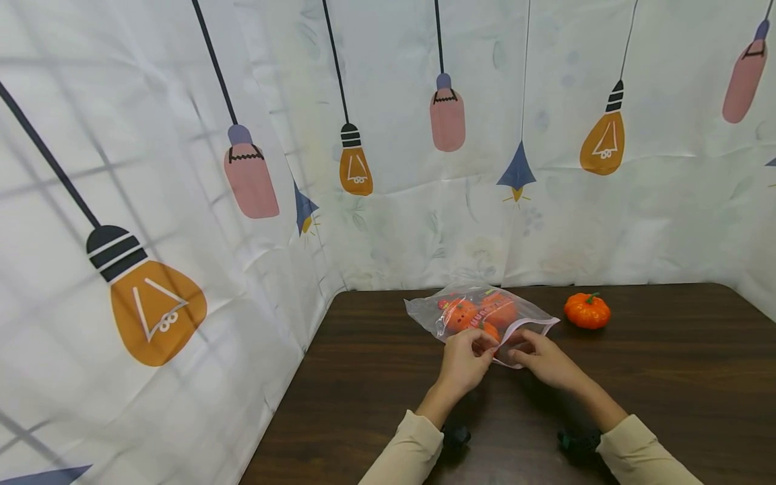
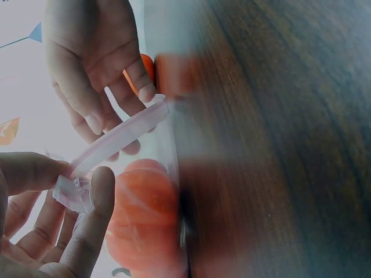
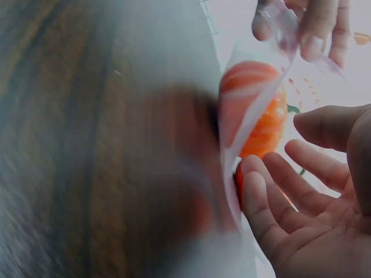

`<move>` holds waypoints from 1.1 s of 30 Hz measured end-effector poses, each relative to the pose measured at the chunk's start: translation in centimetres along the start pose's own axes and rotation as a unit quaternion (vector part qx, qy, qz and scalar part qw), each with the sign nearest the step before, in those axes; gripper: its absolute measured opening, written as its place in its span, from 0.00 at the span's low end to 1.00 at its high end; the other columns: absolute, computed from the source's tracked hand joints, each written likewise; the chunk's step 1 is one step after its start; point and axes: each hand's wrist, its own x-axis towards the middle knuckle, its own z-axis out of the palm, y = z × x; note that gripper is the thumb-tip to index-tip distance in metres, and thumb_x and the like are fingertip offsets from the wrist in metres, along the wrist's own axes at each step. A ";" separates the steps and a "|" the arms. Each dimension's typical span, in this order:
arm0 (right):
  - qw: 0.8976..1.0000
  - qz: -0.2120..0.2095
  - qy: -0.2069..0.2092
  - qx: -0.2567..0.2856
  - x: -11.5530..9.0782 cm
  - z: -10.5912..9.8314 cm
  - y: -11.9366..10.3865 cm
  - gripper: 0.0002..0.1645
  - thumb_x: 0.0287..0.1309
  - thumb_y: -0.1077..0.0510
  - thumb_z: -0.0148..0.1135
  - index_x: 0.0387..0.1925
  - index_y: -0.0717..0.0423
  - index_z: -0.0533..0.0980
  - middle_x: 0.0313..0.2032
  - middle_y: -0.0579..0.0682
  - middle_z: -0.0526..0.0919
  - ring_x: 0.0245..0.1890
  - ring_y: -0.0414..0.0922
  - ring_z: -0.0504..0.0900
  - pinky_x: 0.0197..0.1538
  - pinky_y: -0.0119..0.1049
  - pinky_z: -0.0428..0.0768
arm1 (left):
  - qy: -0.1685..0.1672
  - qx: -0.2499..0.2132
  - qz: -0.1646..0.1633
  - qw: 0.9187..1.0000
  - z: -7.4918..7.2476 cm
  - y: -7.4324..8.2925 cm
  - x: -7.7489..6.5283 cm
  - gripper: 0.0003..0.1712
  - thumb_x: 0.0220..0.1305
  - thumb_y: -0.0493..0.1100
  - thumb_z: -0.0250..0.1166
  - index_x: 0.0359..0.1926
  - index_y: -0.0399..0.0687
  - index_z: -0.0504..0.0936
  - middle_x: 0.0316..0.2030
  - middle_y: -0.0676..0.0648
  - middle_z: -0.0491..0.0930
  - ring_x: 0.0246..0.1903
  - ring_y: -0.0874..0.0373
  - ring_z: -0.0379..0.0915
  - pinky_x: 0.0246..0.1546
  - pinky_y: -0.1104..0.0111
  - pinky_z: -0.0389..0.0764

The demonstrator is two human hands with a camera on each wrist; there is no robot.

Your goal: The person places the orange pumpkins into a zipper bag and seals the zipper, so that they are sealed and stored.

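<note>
A clear zip bag [image 1: 427, 311] with pinkish print and a pale zip strip [image 2: 116, 134] lies on the table with several small orange toy pumpkins [image 1: 499, 308] inside. My left hand [image 1: 463, 364] pinches one end of its mouth between thumb and fingers, bunching the film. At the other side of the mouth is my right hand [image 1: 548, 364], its thumb apart and its fingers [image 3: 272, 205] reaching out, fingertips right at the bag's rim. In the right wrist view an orange pumpkin [image 3: 264, 110] shows through the parted mouth.
Another orange pumpkin [image 1: 587, 311] with a green stem sits on the dark wooden table [image 1: 679, 377], right of the bag. A white curtain [image 1: 400, 236] printed with hanging lamps stands behind the table and along its left. Dark wrist gear [image 1: 456, 436] shows under the left sleeve.
</note>
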 end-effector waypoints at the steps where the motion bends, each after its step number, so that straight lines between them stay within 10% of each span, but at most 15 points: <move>1: 1.000 -0.004 0.001 -0.001 0.0 -0.2 0.0 0.21 0.69 0.58 0.62 0.57 0.66 0.75 0.51 0.61 0.83 0.45 0.47 0.83 0.42 0.31 0.82 | 0.000 -0.001 0.001 1.000 0.0 0.0 0.0 0.03 0.60 0.35 0.73 0.35 0.48 0.89 0.30 0.51 0.87 0.27 0.75 0.73 0.31 0.82 0.76; 19: 0.999 -0.021 -0.018 -0.030 -0.4 -5.3 0.9 0.15 0.72 0.54 0.59 0.46 0.63 0.80 0.37 0.56 0.82 0.36 0.46 0.80 0.40 0.32 0.81 | 0.007 -0.005 0.013 1.000 0.3 -0.2 0.0 0.03 0.59 0.34 0.73 0.33 0.45 0.89 0.28 0.50 0.87 0.26 0.76 0.72 0.30 0.83 0.75; 33: 0.999 0.021 0.032 -0.018 -1.4 -8.9 2.3 0.23 0.74 0.52 0.57 0.58 0.68 0.76 0.43 0.60 0.85 0.37 0.42 0.84 0.39 0.35 0.83 | 0.007 -0.010 0.014 1.000 0.5 -0.4 0.1 0.03 0.59 0.33 0.72 0.32 0.45 0.89 0.28 0.50 0.87 0.25 0.76 0.72 0.30 0.82 0.76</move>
